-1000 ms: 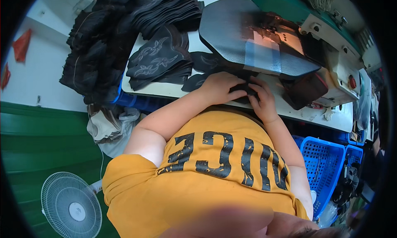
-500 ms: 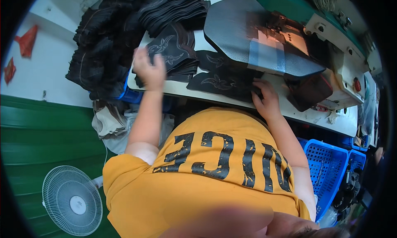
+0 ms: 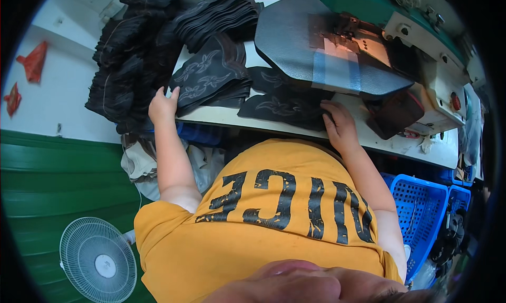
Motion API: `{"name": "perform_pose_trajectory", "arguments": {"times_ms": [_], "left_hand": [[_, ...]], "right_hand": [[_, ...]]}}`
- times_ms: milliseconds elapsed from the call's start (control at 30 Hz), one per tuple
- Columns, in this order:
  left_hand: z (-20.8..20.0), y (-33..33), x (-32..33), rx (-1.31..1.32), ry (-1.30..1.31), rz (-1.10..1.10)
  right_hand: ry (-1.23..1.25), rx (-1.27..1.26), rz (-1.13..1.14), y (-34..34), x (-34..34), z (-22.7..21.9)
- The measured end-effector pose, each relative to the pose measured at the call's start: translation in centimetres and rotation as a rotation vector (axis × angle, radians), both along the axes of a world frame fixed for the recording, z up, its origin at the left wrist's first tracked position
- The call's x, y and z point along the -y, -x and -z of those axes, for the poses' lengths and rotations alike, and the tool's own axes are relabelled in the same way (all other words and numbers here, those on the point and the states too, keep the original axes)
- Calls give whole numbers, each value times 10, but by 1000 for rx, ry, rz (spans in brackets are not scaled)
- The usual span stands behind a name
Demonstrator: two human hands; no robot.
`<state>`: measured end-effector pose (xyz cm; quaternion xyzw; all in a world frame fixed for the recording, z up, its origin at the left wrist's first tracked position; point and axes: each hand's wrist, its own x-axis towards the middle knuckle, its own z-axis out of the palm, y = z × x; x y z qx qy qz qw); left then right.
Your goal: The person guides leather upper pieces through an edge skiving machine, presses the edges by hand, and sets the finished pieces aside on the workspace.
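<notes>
Two black pieces lie on the near side of the white table (image 3: 445, 154), between the person's hands, and the nearer piece (image 3: 279, 109), marked with a pale stitched pattern, runs lengthwise along the table's near edge. The right hand (image 3: 341, 125) is at the right end of this piece, fingers curved and bent over toward it with the thumb set lower; from here I can't tell whether it pinches the piece or merely rests against it. Just beyond lies the farther piece (image 3: 263, 77), partly tucked under the near rim of the grey board (image 3: 290, 34). Over on the left, well apart from the nearer piece, the left hand (image 3: 162, 105) is spread, thumb and fingers parted, right beside the left edge of a stack (image 3: 211, 76) of similar patterned pieces; I can't make out whether the thumb touches it. That stack sits between the left hand and the nearer piece. Farther back is a fanned dark pile (image 3: 216, 18), and to the far left of it hang thick black bundles (image 3: 124, 71). The sewing machine (image 3: 437, 103) stands to the right of the right hand, beyond the board.
</notes>
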<state>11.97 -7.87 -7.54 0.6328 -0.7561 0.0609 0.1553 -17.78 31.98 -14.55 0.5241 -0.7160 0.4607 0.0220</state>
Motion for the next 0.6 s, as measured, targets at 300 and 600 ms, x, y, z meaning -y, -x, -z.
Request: {"name": "perform_pose_trajectory", "arguments": {"times_ms": [300,600], "left_hand": [[-24,108,-134,-413,-42,1427],[52,183,-194,-477,-577,1386]], "right_hand": [[-8,12,-53,4,-5,-2],[1,-53,26,-1,-2,2]]}}
